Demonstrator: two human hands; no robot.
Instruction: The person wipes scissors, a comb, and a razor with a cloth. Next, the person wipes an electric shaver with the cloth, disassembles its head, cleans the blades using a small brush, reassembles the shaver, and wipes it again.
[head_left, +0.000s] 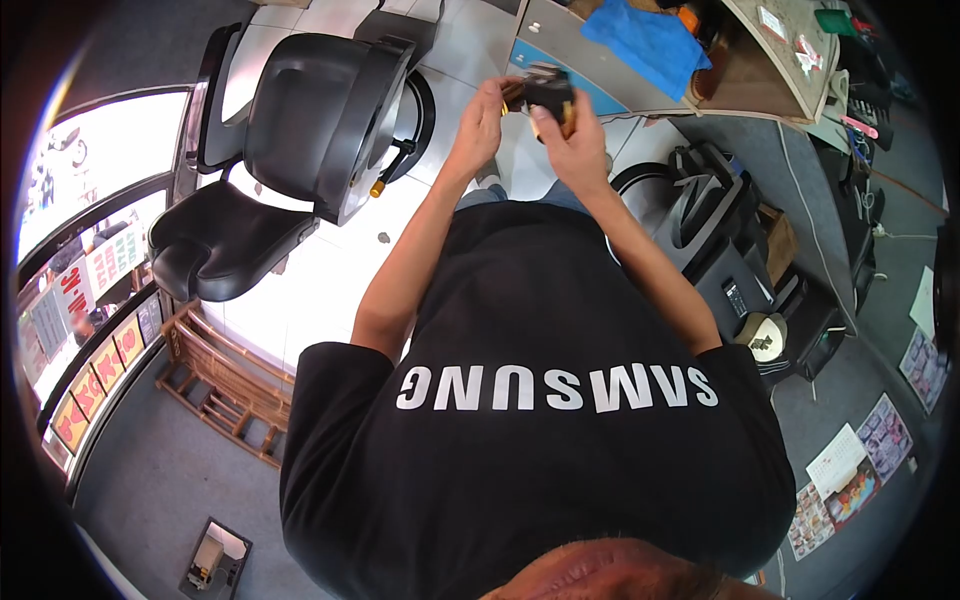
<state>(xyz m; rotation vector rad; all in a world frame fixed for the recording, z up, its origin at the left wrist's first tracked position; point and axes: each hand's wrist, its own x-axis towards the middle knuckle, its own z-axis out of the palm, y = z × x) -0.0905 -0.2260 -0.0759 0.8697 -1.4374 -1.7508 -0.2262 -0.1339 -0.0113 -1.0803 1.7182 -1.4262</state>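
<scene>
My right hand [577,145] is closed around a black and gold device [548,90] that looks like a hair clipper, held up in front of my body. Just left of it, my left hand [482,125] pinches a small dark piece with a gold-coloured part [513,96]. This piece is close to the device; whether the two touch is hard to tell. The grey and blue drawer unit [575,80] lies beyond both hands, with a blue cloth [645,45] on it.
A black barber chair [305,115] stands at the left, near a bamboo bench [225,375] and a window. At the right are a black chair [700,210], a white cap [763,340], a hanging cable and a counter [790,50] with tools beside it.
</scene>
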